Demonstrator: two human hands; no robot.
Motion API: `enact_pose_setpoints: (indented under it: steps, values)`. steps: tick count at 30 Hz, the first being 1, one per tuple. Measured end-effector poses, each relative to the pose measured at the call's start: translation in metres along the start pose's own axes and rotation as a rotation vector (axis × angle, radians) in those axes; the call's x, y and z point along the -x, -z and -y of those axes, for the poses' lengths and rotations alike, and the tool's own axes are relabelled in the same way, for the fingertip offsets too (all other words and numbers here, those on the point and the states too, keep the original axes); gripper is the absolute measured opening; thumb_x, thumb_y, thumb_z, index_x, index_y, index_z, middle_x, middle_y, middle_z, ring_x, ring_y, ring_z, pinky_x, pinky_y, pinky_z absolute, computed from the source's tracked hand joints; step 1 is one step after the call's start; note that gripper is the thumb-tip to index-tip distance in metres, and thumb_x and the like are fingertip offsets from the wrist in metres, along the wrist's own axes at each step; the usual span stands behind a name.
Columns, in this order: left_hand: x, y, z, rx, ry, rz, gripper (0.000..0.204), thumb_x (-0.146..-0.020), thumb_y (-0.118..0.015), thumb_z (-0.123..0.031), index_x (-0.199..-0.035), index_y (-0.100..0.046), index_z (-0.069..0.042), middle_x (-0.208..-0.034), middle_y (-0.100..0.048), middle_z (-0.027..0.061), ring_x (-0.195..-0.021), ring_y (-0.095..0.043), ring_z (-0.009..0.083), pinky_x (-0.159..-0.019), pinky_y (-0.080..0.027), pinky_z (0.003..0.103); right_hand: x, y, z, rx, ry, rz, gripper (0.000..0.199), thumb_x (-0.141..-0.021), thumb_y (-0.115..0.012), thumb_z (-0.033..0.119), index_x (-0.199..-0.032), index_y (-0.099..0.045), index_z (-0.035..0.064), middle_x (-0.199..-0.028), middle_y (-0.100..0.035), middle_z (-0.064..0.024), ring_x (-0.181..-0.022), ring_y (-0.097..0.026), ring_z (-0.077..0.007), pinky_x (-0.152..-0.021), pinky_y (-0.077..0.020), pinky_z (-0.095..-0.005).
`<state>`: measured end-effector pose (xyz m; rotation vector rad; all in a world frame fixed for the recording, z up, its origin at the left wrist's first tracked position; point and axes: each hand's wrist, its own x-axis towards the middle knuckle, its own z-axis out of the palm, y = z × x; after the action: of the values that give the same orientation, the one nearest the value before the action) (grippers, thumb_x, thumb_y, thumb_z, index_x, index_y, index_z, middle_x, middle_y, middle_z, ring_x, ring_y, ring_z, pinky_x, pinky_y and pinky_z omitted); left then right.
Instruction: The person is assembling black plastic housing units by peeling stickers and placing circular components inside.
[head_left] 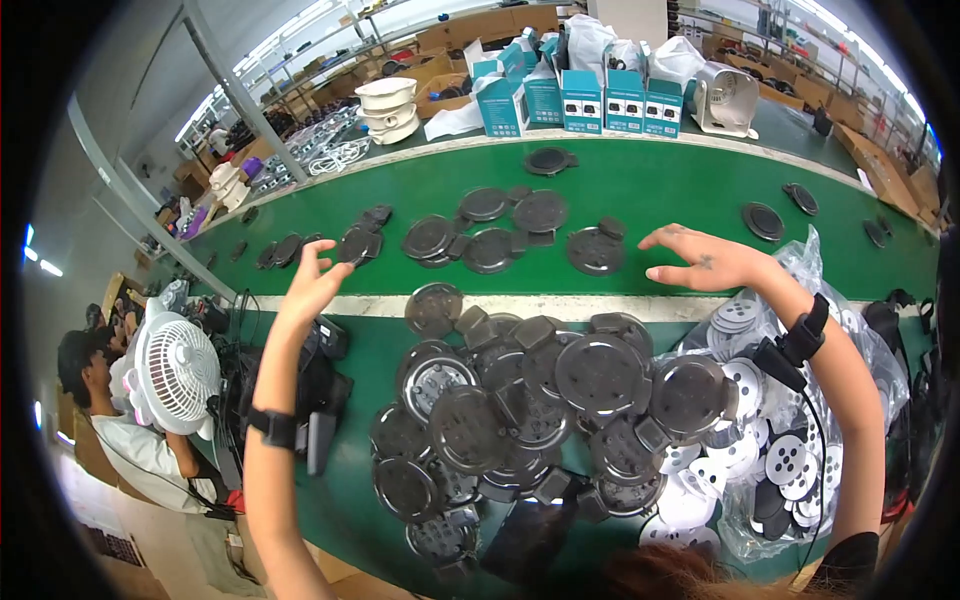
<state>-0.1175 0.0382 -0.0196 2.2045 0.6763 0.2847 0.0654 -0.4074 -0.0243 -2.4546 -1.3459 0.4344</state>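
Note:
My left hand (pixel 316 280) reaches over the near edge of the green belt, thumb and fingers apart, holding nothing I can see. Its nearest piece is a dark round plastic part with a small tab (pixel 360 243), just past the thumb. My right hand (pixel 702 260) is stretched over the belt on the other side, fingers apart and nothing in them. To its left lies another dark round tabbed part (pixel 594 250). Between my forearms, a heap of dark round parts (pixel 480 430) covers the near table, some lying over others. Several more (pixel 490 248) form a cluster on the belt.
Clear plastic bags with white and black discs (pixel 790 460) lie by my right forearm. A white fan (pixel 178 362) stands at the left, near a seated person (pixel 140 450). Teal boxes (pixel 585 100) and white housings (pixel 386 108) line the far side of the belt (pixel 660 170).

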Motion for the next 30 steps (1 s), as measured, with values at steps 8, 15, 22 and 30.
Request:
enact_pose_setpoints:
  steps: [8,15,22,30]
  values:
    - [-0.084,-0.06,0.063,-0.569,-0.066,-0.147,0.075,-0.074,-0.065,-0.031,-0.137,-0.027,-0.015,-0.14,-0.025,0.023,-0.121,-0.037,0.0429,-0.097,-0.036,0.051,-0.05,-0.037,-0.031,0.198,-0.132,0.059,0.069,-0.086,-0.05,0.048,-0.139,-0.027,0.011,-0.143,-0.018,-0.0272,-0.132,-0.019,-0.0427,-0.106,-0.0234,-0.0513]
    - [-0.116,-0.093,0.067,-0.719,0.049,-0.063,0.082,-0.079,-0.065,-0.037,-0.143,-0.015,-0.024,-0.148,-0.01,0.016,-0.13,-0.026,0.0412,-0.097,-0.03,0.061,-0.07,-0.054,-0.033,0.431,-0.123,0.052,0.066,-0.089,-0.041,0.053,-0.14,-0.029,0.0121,-0.142,-0.016,-0.0304,-0.127,-0.025,-0.0508,-0.103,-0.0299,-0.0521]
    - [-0.133,-0.088,0.088,-1.013,-0.223,-0.246,0.065,-0.08,-0.057,-0.02,-0.134,-0.028,0.002,-0.1,-0.058,0.0254,-0.084,-0.061,0.0404,-0.073,-0.052,0.045,-0.046,-0.022,-0.007,0.385,-0.112,-0.041,0.04,-0.089,-0.045,0.024,-0.118,-0.046,-0.0035,-0.101,-0.055,-0.0303,-0.085,-0.06,-0.0391,-0.078,-0.0485,-0.0432]
    - [-0.074,-0.019,0.072,-0.494,-0.527,-0.572,0.029,-0.072,-0.061,-0.008,-0.098,-0.059,0.004,-0.086,-0.063,0.0238,-0.079,-0.063,0.0372,-0.072,-0.051,0.043,0.019,-0.001,0.024,0.068,0.105,-0.35,0.027,-0.077,-0.055,0.007,-0.101,-0.055,-0.0056,-0.078,-0.057,-0.0225,-0.07,-0.057,-0.0376,-0.064,-0.0456,-0.0406]
